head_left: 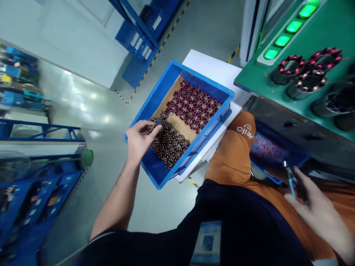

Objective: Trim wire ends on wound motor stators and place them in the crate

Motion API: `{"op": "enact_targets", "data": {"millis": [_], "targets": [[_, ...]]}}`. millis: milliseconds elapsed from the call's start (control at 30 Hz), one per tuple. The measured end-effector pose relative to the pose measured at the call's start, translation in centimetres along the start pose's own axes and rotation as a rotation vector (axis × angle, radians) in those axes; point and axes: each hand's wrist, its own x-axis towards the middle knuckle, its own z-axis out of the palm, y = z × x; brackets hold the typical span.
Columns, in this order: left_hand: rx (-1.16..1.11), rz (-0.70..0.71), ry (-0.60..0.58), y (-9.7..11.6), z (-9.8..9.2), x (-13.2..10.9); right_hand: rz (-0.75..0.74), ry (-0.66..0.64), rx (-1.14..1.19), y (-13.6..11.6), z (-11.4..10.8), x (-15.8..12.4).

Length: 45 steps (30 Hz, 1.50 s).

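Observation:
Over the left side of a blue plastic bin (163, 183), my left hand (141, 139) pinches a dark motor stator (157, 122) between thumb and fingers. Beneath it lie rows of copper-wound stators (170, 147). Red-wound stators (195, 103) fill the far right part of the bin, with bare brown cardboard (183, 126) between the two groups. Above my right thigh, my right hand (316, 208) is wrapped around small pliers (290, 181) with light blue handles, their tips pointing away from me. The hand partly hides the handles.
The bin rests on a white stand (213, 68). To the right, a green worktop (249, 79) carries several more stators (306, 83) and lit green buttons (283, 40). Below it sits a blue tray (299, 157) with wire scraps. Blue racks (63, 184) stand left.

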Motion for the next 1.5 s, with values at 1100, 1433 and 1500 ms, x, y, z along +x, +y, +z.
{"op": "enact_targets", "data": {"millis": [1100,1433,1500], "targets": [[-0.073,0.892,-0.247,27.6,12.0,7.0,0.052,-0.072,0.296,-7.0,-1.2,-5.0],[-0.271,0.769,-0.092,29.7,10.6,6.9,0.144,-0.002,0.424,-4.5,1.2,-8.2],[-0.573,0.660,-0.087,30.3,8.8,3.8,0.117,0.048,0.446,-5.2,0.7,-8.0]]}}
